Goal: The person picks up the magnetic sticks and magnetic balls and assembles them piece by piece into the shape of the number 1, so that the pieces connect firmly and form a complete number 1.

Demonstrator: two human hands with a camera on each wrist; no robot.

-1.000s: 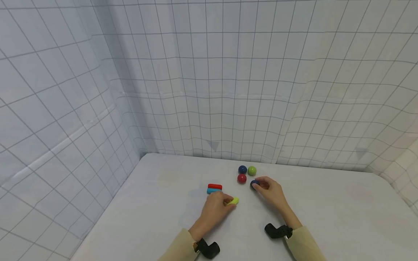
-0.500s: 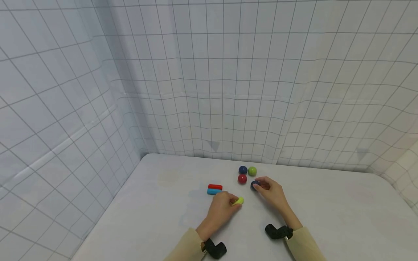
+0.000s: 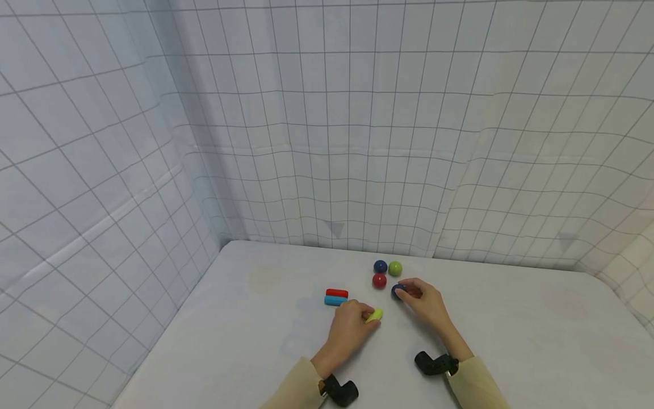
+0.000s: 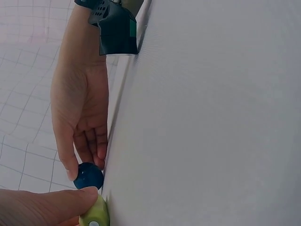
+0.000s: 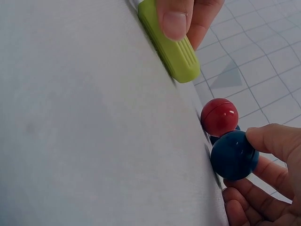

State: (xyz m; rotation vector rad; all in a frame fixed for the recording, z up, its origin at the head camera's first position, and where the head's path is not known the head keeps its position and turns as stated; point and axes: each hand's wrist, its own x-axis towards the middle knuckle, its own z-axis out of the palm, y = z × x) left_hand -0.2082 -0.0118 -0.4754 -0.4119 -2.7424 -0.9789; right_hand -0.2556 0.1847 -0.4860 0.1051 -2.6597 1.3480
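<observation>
My left hand [image 3: 349,328] pinches a yellow-green toy rod [image 3: 377,314] between thumb and fingers, low over the white table. Up close in the right wrist view, the rod [image 5: 173,52] has ridged sides and a rounded end; its other end [image 4: 94,223] carries a round pale dot. To the right, my right hand [image 3: 430,305] holds a dark blue ball [image 3: 397,291] by thumb and fingertips, right at the tabletop. The blue ball [image 5: 235,155] overlaps a glossy red ball [image 5: 219,117] in the right wrist view. A short gap separates rod and held ball.
Beyond my hands sit the red ball [image 3: 379,280], another dark blue ball [image 3: 380,266] and a green ball [image 3: 395,268], grouped closely. A red rod [image 3: 337,293] and a light blue rod [image 3: 335,300] lie side by side behind my left hand. A grid-patterned curtain [image 3: 327,142] rises behind the table.
My left hand has slid to the right with the yellow-green rod, away from the red and light blue rods and closer to the held ball. My right hand stays nearly still.
</observation>
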